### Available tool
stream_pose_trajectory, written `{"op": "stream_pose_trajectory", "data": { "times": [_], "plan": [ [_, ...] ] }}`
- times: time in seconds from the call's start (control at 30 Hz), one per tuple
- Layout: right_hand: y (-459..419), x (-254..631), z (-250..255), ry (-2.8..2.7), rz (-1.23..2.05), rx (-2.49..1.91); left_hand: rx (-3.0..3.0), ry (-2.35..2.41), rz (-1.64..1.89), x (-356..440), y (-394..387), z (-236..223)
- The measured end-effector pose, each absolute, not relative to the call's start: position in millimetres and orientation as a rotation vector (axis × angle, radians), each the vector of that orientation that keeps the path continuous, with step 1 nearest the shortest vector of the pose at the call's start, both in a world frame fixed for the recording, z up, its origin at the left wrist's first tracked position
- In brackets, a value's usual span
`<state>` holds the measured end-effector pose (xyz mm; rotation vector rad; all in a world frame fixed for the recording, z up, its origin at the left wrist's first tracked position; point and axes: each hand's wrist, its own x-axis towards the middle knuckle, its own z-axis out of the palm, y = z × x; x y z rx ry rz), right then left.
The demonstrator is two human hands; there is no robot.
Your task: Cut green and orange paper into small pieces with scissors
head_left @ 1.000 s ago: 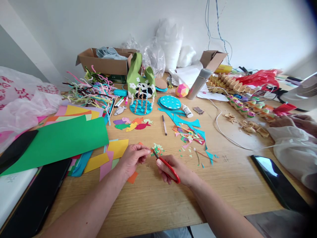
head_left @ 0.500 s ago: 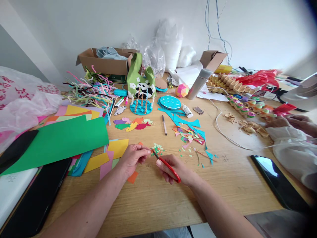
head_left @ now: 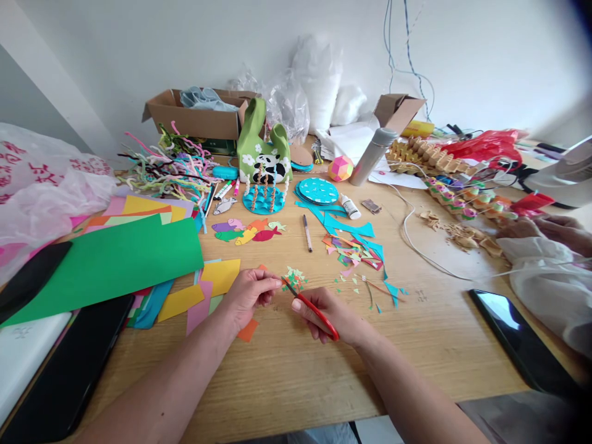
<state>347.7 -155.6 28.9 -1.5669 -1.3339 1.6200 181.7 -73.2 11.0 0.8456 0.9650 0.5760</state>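
My right hand (head_left: 326, 314) is closed around the red handles of a pair of scissors (head_left: 319, 316), whose blades point up and left. Thumb and fingers of my left hand (head_left: 252, 295) pinch together right by the blade tips; whatever is between them is too small to make out. Just beyond the blades lies a small heap of green and orange paper bits (head_left: 295, 277). Partly under my left hand is an orange paper piece (head_left: 248, 331). Several coloured paper fish (head_left: 250, 232) lie farther back, beside a pen (head_left: 307, 234).
Coloured paper sheets (head_left: 115, 262) and a black phone (head_left: 69, 376) lie left. Paper scraps (head_left: 356, 251), a glue bottle (head_left: 350, 206) and a grey flask (head_left: 372, 157) stand or lie right of centre. Another person's hands (head_left: 550, 229) and a phone (head_left: 520, 339) are at far right.
Almost nothing differs. Both hands and the scissors hold nearly the same place, with only a very slight shift of the scissors' handles.
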Motion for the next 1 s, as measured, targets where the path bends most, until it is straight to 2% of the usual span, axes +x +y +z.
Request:
{"op": "stream_pose_trajectory", "data": {
  "times": [0.57,1.0],
  "plan": [
    [-155.0,350.6,30.1,-1.316,1.59,-1.64,0.887,0.922,0.641,181.6,-74.2,15.6],
    [-156.1,343.4,26.0,-1.355,1.52,-1.496,0.641,0.831,0.716,183.2,-74.8,11.6]
  ]
}}
